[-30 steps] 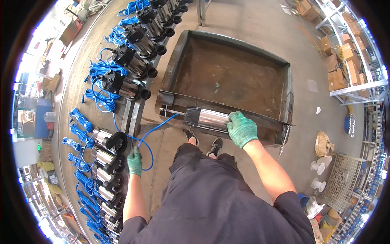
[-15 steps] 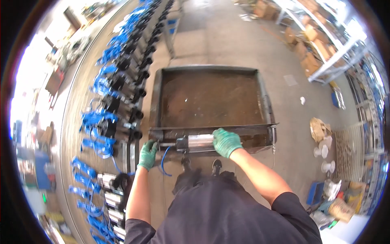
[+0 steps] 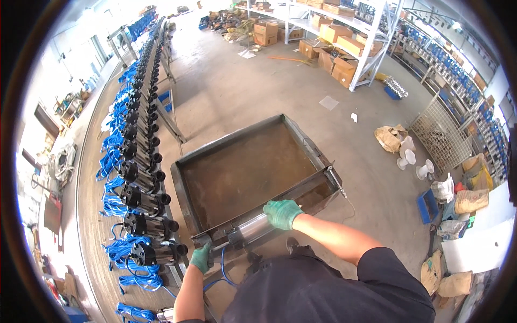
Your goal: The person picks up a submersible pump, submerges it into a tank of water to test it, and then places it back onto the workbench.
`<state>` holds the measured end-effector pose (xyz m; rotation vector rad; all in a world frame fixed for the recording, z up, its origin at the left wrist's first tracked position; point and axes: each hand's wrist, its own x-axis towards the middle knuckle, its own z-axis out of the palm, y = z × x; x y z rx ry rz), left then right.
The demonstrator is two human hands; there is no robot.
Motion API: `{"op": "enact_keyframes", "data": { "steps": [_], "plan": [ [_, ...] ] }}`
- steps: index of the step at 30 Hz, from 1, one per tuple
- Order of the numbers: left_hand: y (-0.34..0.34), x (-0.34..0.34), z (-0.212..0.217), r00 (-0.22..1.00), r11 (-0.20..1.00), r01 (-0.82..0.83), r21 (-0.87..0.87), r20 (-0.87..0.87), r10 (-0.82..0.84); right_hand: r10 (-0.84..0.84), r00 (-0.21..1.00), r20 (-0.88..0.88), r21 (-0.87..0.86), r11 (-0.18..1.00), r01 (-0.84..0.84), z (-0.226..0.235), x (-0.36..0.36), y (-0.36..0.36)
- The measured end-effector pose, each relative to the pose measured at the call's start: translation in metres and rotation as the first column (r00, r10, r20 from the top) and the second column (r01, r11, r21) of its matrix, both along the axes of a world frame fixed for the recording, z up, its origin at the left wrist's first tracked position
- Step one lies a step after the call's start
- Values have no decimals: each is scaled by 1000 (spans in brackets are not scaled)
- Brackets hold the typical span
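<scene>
A submersible pump [image 3: 252,228] with a silver cylindrical body, a dark collar and a blue cable [image 3: 224,267] lies slanted along the near side of a dark metal tank [image 3: 181,189]. My right hand [image 3: 283,214], in a green glove, is closed over the body's right end. At the left end, my left hand [image 3: 201,257], also gloved in green, wraps round the pump's dark narrow end; its fingertips are partly hidden. Brownish liquid [image 3: 250,167] stands in the tank. The cable hangs below the pump and runs left toward the bench.
Along my left runs a bench [image 3: 89,215] with a long row of similar pumps [image 3: 145,222] and coiled blue cables [image 3: 134,253]. To the right are white spools [image 3: 406,157], a blue bin [image 3: 427,206] and sacks [image 3: 471,201]. Shelving with cardboard boxes [image 3: 344,70] stands farther off.
The view has swung and tilted, so the tank and pump appear lower and slanted, and more of the room shows. Both hands keep their places at the pump's ends.
</scene>
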<state>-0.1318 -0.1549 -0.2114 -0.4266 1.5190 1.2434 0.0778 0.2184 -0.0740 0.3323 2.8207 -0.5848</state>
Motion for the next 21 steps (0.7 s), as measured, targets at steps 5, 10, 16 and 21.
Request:
{"op": "enact_keyframes", "data": {
  "steps": [5, 10, 16, 21],
  "plan": [
    [-11, 33, 11, 401, 887, 462, -23, -886, -232, -37, 999, 19, -13, 999, 37, 5, 3, 1],
    [-4, 21, 0, 552, 936, 351, -14, -804, -219, -41, 999, 11, 5, 999, 40, 4, 2, -1],
    [10, 16, -4, 951, 989, 142, 49, -284, -122, -37, 999, 14, 10, 999, 37, -3, 3, 2],
    [-11, 22, 20, 62, 749, 612, -255, -928, -367, -32, 999, -8, 8, 999, 32, -3, 5, 1]
  ]
}}
